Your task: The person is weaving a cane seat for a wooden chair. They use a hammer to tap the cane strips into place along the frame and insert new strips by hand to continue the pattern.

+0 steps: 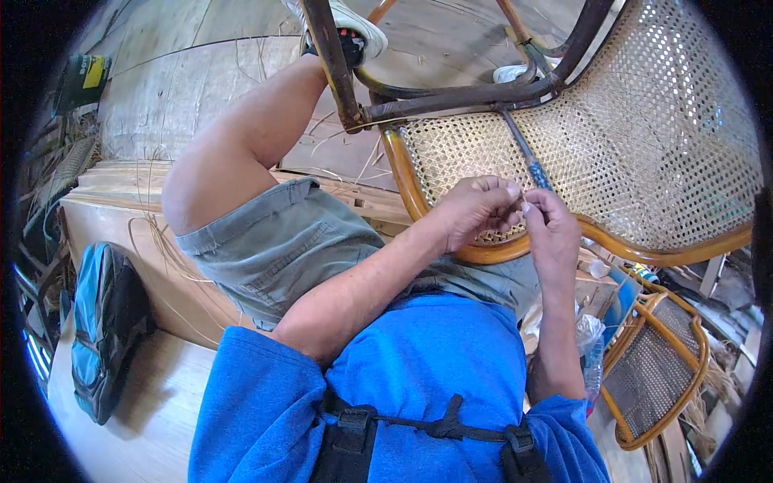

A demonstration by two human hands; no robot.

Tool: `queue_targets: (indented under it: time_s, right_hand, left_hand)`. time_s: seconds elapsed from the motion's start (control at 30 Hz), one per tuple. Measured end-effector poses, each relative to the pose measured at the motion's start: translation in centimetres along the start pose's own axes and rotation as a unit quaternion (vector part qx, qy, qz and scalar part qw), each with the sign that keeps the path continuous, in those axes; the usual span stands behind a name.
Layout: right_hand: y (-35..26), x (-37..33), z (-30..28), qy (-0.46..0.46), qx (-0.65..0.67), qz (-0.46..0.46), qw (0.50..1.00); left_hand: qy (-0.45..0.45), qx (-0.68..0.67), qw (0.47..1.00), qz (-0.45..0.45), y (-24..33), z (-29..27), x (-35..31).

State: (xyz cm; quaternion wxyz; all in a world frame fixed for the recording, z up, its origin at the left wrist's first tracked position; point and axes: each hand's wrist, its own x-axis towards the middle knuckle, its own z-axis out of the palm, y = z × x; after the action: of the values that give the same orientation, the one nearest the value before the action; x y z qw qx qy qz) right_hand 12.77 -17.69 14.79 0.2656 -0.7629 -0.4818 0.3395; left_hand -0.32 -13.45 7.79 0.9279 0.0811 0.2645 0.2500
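A rattan chair with a woven cane panel [628, 153] lies tilted across my lap, its underside bars showing. Its curved orange-brown rim [405, 167] passes under my hands. My left hand [477, 213] is closed in a pinch just above the near edge of the weave. Facing it, my right hand [554, 229] also pinches, and the fingertips of both hands nearly meet. Whatever lies between them is too small to make out. Just beyond my fingers, a thin dark bar [519, 138] runs over the cane and ends in a blue-marked stretch [539, 175].
Dark chair legs [334, 68] rise at the top, near my shoe [362, 32]. Loose cane strands [157, 241] hang by my bent knee. A blue and black backpack [101, 330] lies at left. Another rattan piece with dark mesh [656, 362] stands at lower right, beside plastic bags [589, 332].
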Motion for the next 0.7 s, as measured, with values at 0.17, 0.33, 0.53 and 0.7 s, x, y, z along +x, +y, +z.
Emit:
queue_targets:
  time_s: [0.17,0.33,0.53,0.7]
  right_hand:
    - [-0.5,0.2,-0.4,-0.041,0.059,0.059,0.996]
    - [-1.0,-0.6,0.0,-0.037,0.096,-0.053,0.993]
    - [0.0,-0.3,0.0,-0.001,0.119,-0.026,0.993]
    - [-0.2,0.0,0.2,-0.005,0.407,0.138,0.903]
  left_hand:
    - [0.026,0.038,0.998,-0.031,0.3,-0.2,-0.1]
    - [0.034,-0.051,0.996,-0.066,1.8,0.9,-0.9]
    - [0.054,0.077,0.992,-0.082,1.8,1.5,-1.2]
    - [0.029,0.089,0.995,-0.021,1.5,1.8,-1.5]
